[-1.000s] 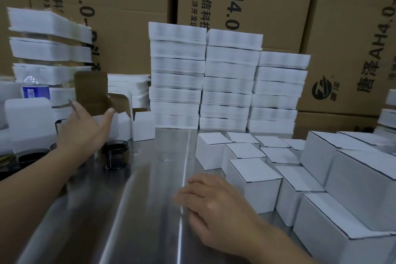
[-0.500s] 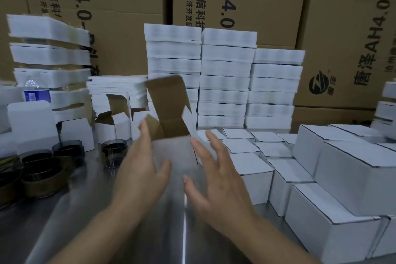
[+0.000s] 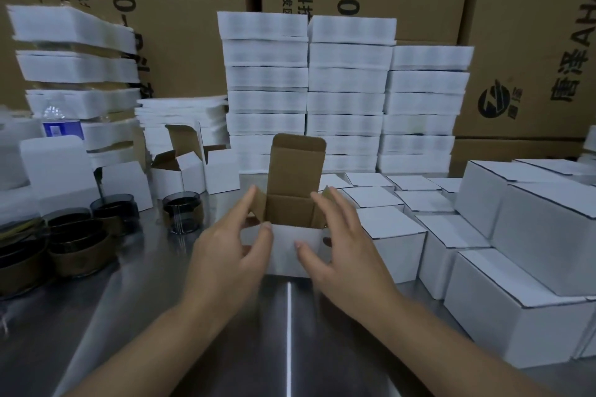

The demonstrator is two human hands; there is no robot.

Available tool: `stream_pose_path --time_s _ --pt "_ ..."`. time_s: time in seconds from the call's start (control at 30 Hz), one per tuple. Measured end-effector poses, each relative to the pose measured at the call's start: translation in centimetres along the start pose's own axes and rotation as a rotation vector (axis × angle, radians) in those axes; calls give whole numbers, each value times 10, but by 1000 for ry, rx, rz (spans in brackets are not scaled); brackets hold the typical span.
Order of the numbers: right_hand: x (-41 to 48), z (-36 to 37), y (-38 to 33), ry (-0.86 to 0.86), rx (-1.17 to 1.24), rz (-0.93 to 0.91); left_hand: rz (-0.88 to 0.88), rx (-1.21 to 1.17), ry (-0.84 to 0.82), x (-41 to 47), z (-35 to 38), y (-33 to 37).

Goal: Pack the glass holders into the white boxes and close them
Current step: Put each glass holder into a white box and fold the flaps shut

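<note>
An open white box (image 3: 283,246) stands on the metal table (image 3: 193,316) at the centre, its brown lid flap (image 3: 298,164) upright; I cannot see into it. My left hand (image 3: 230,248) grips its left front corner, thumb on the front face and fingers against the left side flap. My right hand (image 3: 343,246) touches the right side with fairly straight fingers on the right flap and the thumb on the front. A dark glass holder (image 3: 182,213) stands alone left of the box. Several more glass holders (image 3: 77,237) cluster at the far left.
Closed white boxes (image 3: 522,267) fill the right side of the table in rows. Open white boxes (image 3: 180,171) stand at the back left. Stacks of white flat-packed cartons (image 3: 306,90) rise behind, with brown cartons (image 3: 532,42) beyond. A water bottle (image 3: 61,127) stands far left.
My left hand brought an open box from the back left to the centre and set it down. My right hand rose from the table and came to the box's right side.
</note>
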State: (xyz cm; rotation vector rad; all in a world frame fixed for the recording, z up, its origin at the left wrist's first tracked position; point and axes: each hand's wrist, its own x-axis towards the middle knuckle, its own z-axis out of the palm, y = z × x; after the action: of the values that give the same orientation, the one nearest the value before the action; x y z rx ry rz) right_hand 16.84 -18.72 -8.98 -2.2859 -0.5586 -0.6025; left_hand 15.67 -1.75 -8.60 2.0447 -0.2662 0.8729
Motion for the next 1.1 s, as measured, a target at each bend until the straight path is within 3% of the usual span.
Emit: stream_pose_path --time_s 0.2,0.37,0.5,0.7,1.1 --pt "2 1 3 24 39 63 -163 -160 70 10 -6 -11" --pt "0 3 2 -10 -10 13 -61 254 160 30 -19 -35" --pt "0 4 2 -2 -35 0 -239 441 43 42 -30 -63" --pt "-2 4 -2 -15 -33 -28 -407 418 -137 40 -28 -88" --pt "-5 1 -8 -91 -86 -108 -524 261 -32 46 -27 -91"
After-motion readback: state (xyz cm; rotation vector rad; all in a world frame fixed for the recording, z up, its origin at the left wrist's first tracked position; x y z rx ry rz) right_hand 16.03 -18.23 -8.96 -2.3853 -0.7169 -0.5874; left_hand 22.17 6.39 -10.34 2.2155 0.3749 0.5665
